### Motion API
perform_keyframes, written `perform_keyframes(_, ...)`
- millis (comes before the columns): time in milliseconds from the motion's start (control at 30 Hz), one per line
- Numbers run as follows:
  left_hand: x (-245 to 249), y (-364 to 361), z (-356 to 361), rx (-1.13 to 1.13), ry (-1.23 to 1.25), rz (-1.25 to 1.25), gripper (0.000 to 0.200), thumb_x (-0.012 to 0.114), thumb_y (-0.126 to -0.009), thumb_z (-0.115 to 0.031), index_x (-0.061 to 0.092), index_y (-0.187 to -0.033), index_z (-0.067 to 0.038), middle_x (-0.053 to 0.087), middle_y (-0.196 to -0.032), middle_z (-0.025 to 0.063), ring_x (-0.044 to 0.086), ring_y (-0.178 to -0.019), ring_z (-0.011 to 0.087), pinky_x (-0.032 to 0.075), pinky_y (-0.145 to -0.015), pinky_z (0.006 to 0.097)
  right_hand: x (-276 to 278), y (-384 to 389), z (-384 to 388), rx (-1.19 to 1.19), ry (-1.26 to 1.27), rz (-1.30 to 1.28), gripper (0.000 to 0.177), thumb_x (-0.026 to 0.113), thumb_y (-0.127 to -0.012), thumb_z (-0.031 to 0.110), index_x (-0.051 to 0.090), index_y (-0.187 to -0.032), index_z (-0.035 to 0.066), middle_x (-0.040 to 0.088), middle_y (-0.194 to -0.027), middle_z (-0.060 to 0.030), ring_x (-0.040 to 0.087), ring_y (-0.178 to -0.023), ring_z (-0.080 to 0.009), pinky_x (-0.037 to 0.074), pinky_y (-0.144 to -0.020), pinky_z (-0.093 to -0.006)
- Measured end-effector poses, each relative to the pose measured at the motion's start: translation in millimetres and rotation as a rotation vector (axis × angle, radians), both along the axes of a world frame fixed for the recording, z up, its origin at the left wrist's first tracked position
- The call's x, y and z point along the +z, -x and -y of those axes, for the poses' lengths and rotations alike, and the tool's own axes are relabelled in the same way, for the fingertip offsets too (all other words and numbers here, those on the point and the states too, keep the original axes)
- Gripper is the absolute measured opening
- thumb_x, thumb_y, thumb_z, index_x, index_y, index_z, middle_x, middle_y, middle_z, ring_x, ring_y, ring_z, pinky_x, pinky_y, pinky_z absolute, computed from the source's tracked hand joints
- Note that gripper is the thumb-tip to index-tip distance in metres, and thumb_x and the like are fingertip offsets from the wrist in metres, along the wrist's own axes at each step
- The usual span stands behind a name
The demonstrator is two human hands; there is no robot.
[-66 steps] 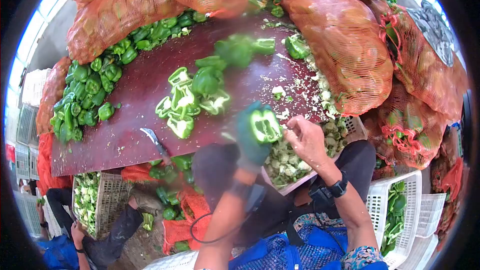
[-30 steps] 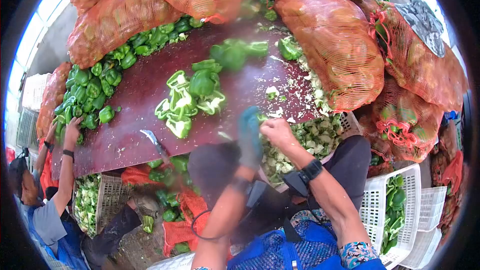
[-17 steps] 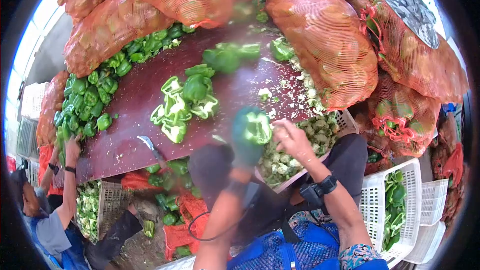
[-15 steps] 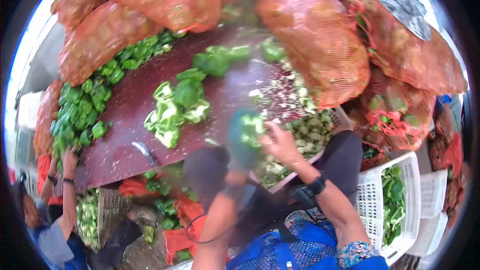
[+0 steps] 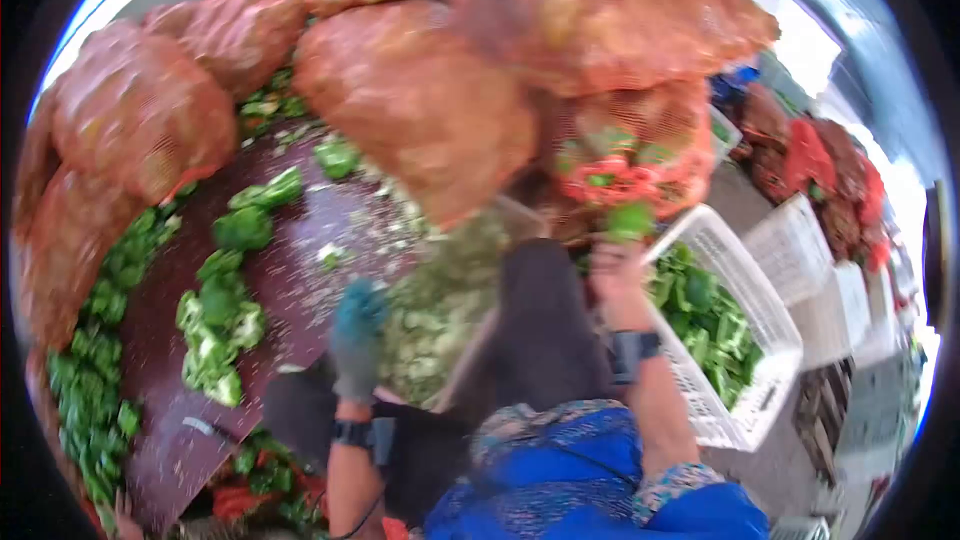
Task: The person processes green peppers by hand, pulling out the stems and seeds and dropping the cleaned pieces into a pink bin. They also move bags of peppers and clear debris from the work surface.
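Note:
My right hand (image 5: 618, 285) is closed around a green bell pepper piece (image 5: 629, 222), beside the near corner of a white plastic crate (image 5: 782, 360) holding cut green peppers (image 5: 700, 315). My left hand (image 5: 356, 340), in a grey and teal glove, hovers at the near edge of the dark red tabletop (image 5: 290, 290); motion smears its fingers. Close beside it is a container of pale pepper cores (image 5: 425, 325). Opened pepper halves (image 5: 210, 370) and whole green peppers (image 5: 243, 228) lie further left on the tabletop, with a knife (image 5: 200, 427) near its front edge.
Large orange mesh sacks (image 5: 415, 100) line the back of the table. A long heap of green peppers (image 5: 90, 410) runs along its left side. Another person's hand (image 5: 126, 517) shows at lower left. White crates (image 5: 790, 250) stand at right, beyond the filled one.
The view has swung to the right. My right hand has moved from the left hand over to the crate, carrying a pepper piece. My left hand has drawn apart from it.

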State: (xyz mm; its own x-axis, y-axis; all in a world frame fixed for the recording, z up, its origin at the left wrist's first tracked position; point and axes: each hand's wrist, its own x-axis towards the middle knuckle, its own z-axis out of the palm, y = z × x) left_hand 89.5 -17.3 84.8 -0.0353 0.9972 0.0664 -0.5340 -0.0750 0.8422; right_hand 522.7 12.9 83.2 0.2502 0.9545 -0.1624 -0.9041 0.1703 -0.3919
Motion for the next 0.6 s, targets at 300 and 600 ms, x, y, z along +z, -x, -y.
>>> perform_keyframes(300,-34,24,14,0.262,-0.033,-0.78,0.024,0.057,-0.091,-0.013,0.062,-0.111,-0.003,0.063,-0.107,0.0102,0.062,-0.096,0.023,0.052,-0.083,0.0354,52,29,-36,0.408,-0.067,0.272,0.018,0.05,-0.101,0.022,0.057,-0.115,0.013,0.058,-0.091,0.0009,0.055,-0.071,-0.0056,0.044,-0.051,-0.0196)
perform_keyframes(600,-30,50,18,0.391,0.117,-0.8,0.027,0.05,-0.098,-0.021,0.066,-0.103,0.001,0.068,-0.096,0.007,0.063,-0.081,0.0161,0.051,-0.074,0.0315,2,353,-138,0.826,-0.167,1.354,0.031,0.064,-0.088,0.015,0.06,-0.117,0.003,0.067,-0.104,-0.0056,0.064,-0.082,-0.0104,0.052,-0.054,-0.0228)
